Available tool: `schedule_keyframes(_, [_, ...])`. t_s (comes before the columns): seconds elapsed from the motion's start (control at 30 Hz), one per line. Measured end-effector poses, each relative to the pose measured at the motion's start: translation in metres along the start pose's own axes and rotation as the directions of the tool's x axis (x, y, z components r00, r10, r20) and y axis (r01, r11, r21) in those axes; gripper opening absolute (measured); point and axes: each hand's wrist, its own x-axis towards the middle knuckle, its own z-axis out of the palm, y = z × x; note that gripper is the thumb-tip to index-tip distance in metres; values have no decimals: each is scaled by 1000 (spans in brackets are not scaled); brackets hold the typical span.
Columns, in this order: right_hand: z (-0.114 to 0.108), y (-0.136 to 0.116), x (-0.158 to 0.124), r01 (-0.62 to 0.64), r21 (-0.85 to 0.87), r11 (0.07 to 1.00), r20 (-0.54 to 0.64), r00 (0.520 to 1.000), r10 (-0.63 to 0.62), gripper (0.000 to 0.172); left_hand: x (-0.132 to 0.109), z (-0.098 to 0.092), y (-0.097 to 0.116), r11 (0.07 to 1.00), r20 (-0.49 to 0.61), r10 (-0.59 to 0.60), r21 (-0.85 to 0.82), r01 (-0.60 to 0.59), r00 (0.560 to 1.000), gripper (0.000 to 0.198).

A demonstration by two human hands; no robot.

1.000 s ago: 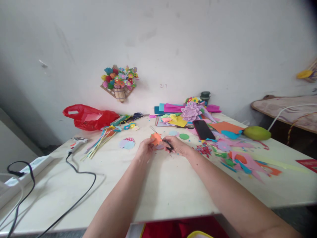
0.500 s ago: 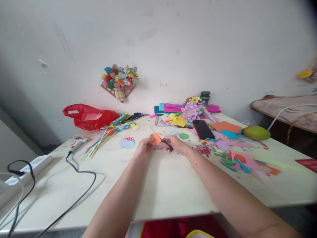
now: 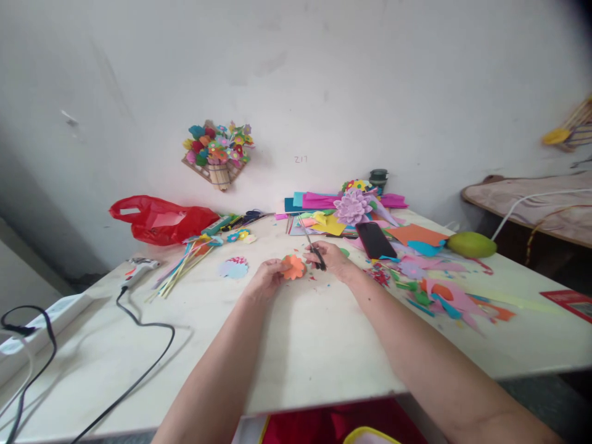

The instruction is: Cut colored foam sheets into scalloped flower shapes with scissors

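Between the thumb and fingers of my left hand (image 3: 268, 277) is an orange flower cutout (image 3: 293, 267) with a scalloped edge. My right hand (image 3: 333, 258) grips black-handled scissors (image 3: 318, 254), whose blades point up and away toward the back of the table. The scissors are apart from the flower, a little to its right. Small coloured snippets lie on the table beneath and between the hands. Just behind my right hand, part of a green round cutout (image 3: 345, 252) shows. Pale blue round cutouts (image 3: 234, 269) lie to the left of my left hand.
A glue gun (image 3: 141, 269) with a trailing black cord lies on the left, near a white power strip (image 3: 46, 327). Pale sticks (image 3: 180, 271) and a red plastic bag (image 3: 164, 219) are behind. To the right lie a phone (image 3: 375, 240), colourful scraps (image 3: 444, 296) and a green fruit (image 3: 472, 245).
The scissors have moved away from the orange flower, to the right, and their blades now point farther up. The flower is turned more fully into view, still in my left hand.
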Motion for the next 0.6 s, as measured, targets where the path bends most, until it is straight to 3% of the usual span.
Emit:
schedule_keyframes(0.1, [3, 0, -1, 31, 67, 997, 43, 998, -34, 38, -2, 1, -1, 997, 65, -14, 80, 9, 998, 8])
schedule_keyframes(0.33, [13, 3, -4, 37, 57, 998, 119, 992, -44, 35, -6, 5, -1, 991, 80, -53, 130, 42, 995, 13])
schedule_keyframes(0.6, [16, 0, -4, -13, 67, 998, -12, 1000, 14, 31, -1, 4, -2, 995, 26, 18, 101, -20, 1000, 10])
